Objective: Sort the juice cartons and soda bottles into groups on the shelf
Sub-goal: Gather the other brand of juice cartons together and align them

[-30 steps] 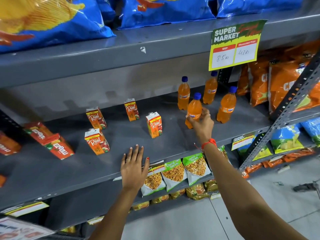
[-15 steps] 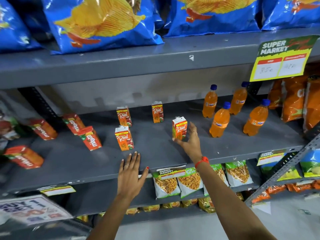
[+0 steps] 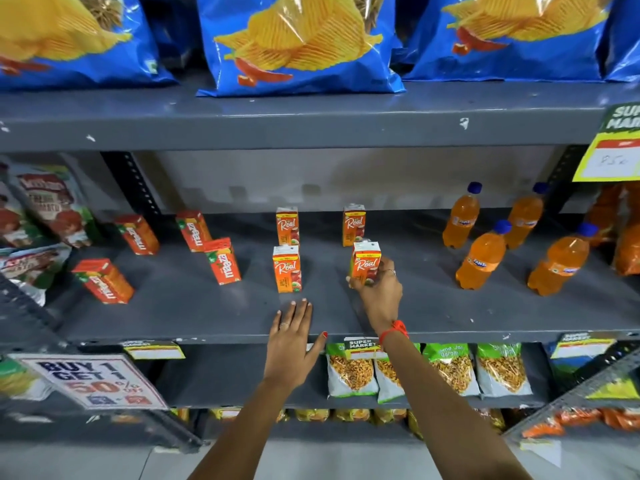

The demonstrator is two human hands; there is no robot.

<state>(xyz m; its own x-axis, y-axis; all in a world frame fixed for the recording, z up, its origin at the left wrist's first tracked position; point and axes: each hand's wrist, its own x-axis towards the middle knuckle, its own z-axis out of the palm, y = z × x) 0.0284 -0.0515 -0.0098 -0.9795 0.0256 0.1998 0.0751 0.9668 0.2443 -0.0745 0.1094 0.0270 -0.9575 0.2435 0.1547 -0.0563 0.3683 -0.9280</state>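
From the head view, the grey shelf (image 3: 173,306) already looked mostly sorted. Four soda bottles (image 3: 479,259) stood together at the right end, well apart from everything else. Four red Maaza cartons (image 3: 223,259) sat in a loose bunch at the left, some tilted and not squared up. In the middle were the orange Real cartons: two at the back (image 3: 287,226) and one in front (image 3: 286,269), all upright. The fourth Real carton (image 3: 365,265) was in the right hand (image 3: 379,292), whose fingers were wrapped round its lower half; I could not tell whether its base was on the shelf or just off it. It stood just in front of the back right carton, about level with the front one. The left hand (image 3: 291,344) lay flat and open on the shelf's front edge, holding nothing. To my eye the grouping was nearly done: what was left was to settle this carton into the square of four and perhaps to straighten the Maaza ones.
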